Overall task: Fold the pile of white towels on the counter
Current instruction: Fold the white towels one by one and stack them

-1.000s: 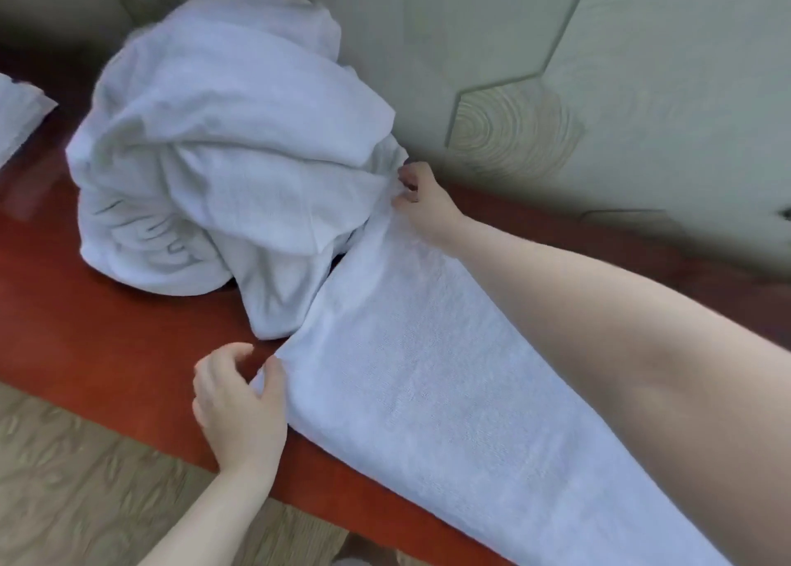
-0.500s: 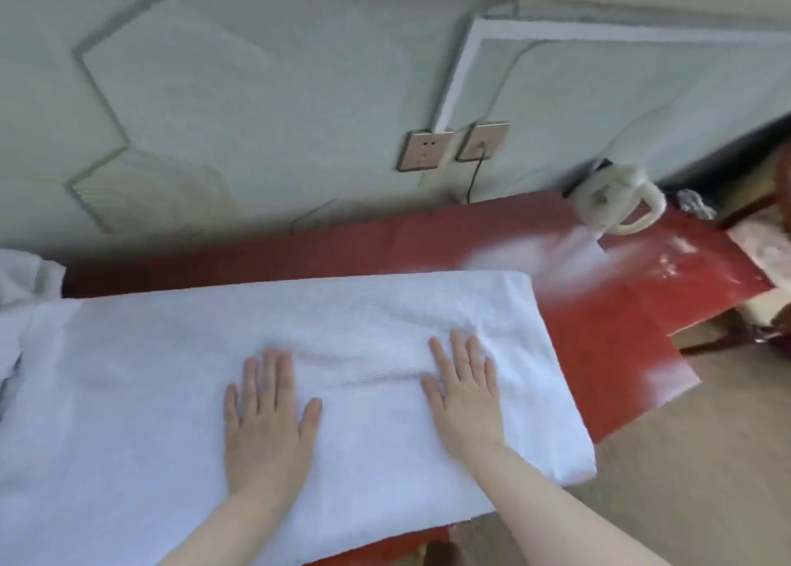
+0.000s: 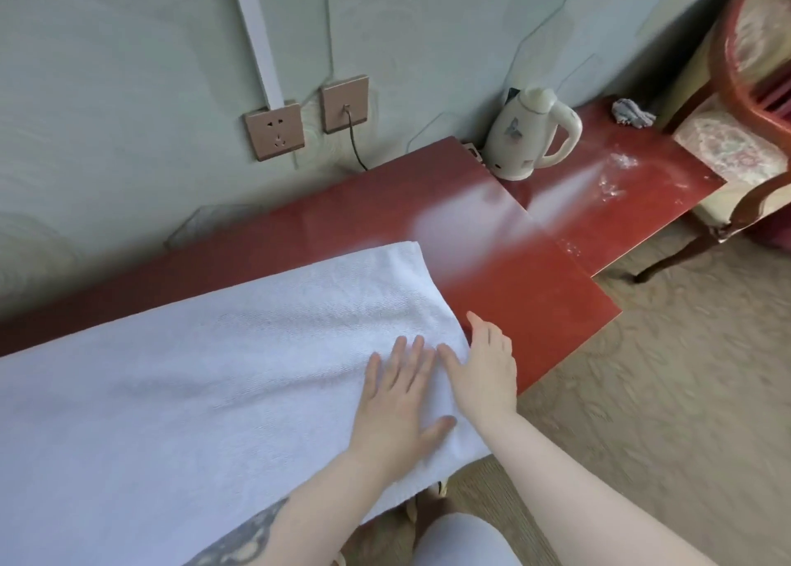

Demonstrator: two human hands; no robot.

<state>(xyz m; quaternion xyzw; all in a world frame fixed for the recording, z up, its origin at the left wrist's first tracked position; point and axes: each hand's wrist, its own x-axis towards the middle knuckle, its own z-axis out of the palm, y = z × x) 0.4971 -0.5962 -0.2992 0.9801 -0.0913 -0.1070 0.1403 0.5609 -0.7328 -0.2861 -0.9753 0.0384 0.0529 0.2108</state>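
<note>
A long white towel (image 3: pixel 222 377) lies spread flat along the red counter (image 3: pixel 505 274), its right end short of the counter's corner. My left hand (image 3: pixel 398 402) lies flat on the towel near that end, fingers straight. Beside it, my right hand (image 3: pixel 483 368) rests at the towel's right edge with straight fingers, its thumb side on the cloth and its far side over the bare counter. The pile of towels is out of view.
A white electric kettle (image 3: pixel 528 137) stands at the back of the counter by the wall. A small grey rag (image 3: pixel 633 113) lies at the counter's far right. Two wall sockets (image 3: pixel 276 130) sit above. An upholstered chair (image 3: pixel 736 128) stands at the right.
The view has swung right, away from the pile. Both hands have slid right along the towel to its end and now lie close together; the right one reaches the edge.
</note>
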